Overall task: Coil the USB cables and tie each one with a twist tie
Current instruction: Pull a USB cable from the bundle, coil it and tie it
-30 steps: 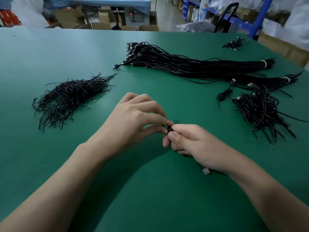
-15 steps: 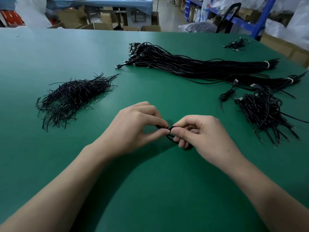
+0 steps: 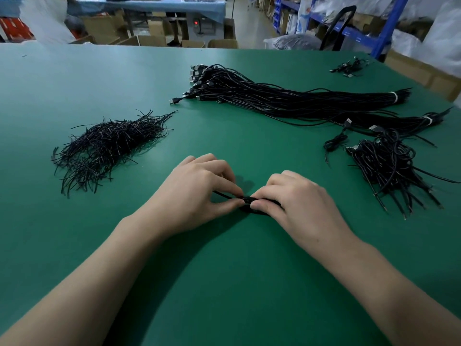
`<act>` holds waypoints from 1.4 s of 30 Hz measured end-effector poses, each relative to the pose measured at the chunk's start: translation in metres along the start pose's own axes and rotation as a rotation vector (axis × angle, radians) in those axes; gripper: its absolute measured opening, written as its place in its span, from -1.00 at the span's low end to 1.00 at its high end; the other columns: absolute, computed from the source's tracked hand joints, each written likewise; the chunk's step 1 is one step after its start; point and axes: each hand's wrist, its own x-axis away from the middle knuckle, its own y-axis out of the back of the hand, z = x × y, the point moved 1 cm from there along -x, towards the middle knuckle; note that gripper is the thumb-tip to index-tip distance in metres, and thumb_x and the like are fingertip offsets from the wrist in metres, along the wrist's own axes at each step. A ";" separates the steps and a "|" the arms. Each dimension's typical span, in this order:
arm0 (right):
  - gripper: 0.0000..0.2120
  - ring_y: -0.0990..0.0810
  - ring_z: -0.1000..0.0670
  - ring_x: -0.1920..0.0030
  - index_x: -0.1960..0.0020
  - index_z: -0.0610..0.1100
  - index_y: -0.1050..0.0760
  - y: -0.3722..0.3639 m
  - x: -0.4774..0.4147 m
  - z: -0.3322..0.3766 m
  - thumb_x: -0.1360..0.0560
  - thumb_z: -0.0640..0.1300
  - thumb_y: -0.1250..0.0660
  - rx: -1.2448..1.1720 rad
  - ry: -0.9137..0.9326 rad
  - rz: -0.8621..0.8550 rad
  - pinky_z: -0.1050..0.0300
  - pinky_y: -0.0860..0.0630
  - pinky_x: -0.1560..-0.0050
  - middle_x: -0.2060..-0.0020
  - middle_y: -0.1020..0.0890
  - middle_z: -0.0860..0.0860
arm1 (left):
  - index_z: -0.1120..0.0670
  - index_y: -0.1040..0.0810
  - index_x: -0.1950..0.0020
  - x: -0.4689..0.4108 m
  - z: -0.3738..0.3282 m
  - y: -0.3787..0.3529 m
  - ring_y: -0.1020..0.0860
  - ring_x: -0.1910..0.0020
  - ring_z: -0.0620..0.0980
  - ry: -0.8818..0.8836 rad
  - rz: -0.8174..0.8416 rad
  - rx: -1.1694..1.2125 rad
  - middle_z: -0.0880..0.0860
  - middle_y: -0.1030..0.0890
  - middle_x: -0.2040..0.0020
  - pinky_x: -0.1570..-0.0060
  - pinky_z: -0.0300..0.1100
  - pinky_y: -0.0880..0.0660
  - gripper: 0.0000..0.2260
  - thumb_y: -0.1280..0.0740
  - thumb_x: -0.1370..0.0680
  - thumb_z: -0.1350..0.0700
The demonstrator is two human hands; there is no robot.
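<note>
Black coiled cable [image 3: 245, 199], apparently lying left-right, pinched by left hand [image 3: 197, 193] and right hand [image 3: 299, 203].

Factory packing workshop, green worktable [image 3: 74, 78], bulk bundled USB cables [image 3: 287, 98] at one o'clock, blue storage racking [image 3: 390, 23] at two o'clock, cardboard cartons [image 3: 149, 40] at twelve o'clock.

Bare bench [image 3: 224, 283] lies open toward the person and at far left. The twist-tie pile [image 3: 107, 143] blocks the left middle, the heap of coiled cables [image 3: 389, 166] the right, and the long cable bundle [image 3: 287, 98] the far centre. A bare lane runs between pile and bundle. The left hand [image 3: 194, 193] and right hand [image 3: 299, 203] meet mid-bench, pinching a USB cable [image 3: 245, 199].
</note>
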 end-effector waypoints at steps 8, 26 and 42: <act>-0.71 -0.40 0.08 0.03 -0.03 0.06 -0.66 -0.007 -0.001 0.004 -0.59 0.20 -0.25 0.149 -0.039 -0.044 0.05 -0.47 0.17 0.12 -0.52 0.09 | -0.21 -0.62 -0.13 -0.009 -0.029 -0.005 -0.54 -0.04 -0.09 -0.071 0.067 -0.409 -0.14 -0.61 0.00 -0.09 -0.14 -0.32 -0.74 -0.14 -0.67 -0.14; -0.64 -0.56 0.12 0.23 -0.09 0.10 -0.58 -0.002 -0.005 -0.031 -0.53 0.33 -0.25 -0.881 -0.447 -0.392 0.00 -0.55 0.14 0.21 -0.62 0.13 | -0.04 -0.75 0.03 -0.004 0.007 -0.004 -0.63 0.23 -0.30 0.542 -0.361 0.424 -0.28 -0.66 0.32 0.14 -0.44 -0.50 -0.93 -0.49 -0.54 0.02; -0.51 -0.60 0.03 -0.15 -0.23 -0.17 -0.54 -0.013 -0.006 0.005 -0.55 0.17 -0.13 -1.390 -0.231 0.049 0.03 -0.49 -0.12 -0.22 -0.66 -0.07 | 0.15 -0.73 0.13 -0.010 -0.038 -0.025 -0.54 0.33 -0.21 0.543 0.012 1.164 -0.04 -0.66 0.30 0.28 -0.41 -0.45 -0.83 -0.37 -0.59 0.15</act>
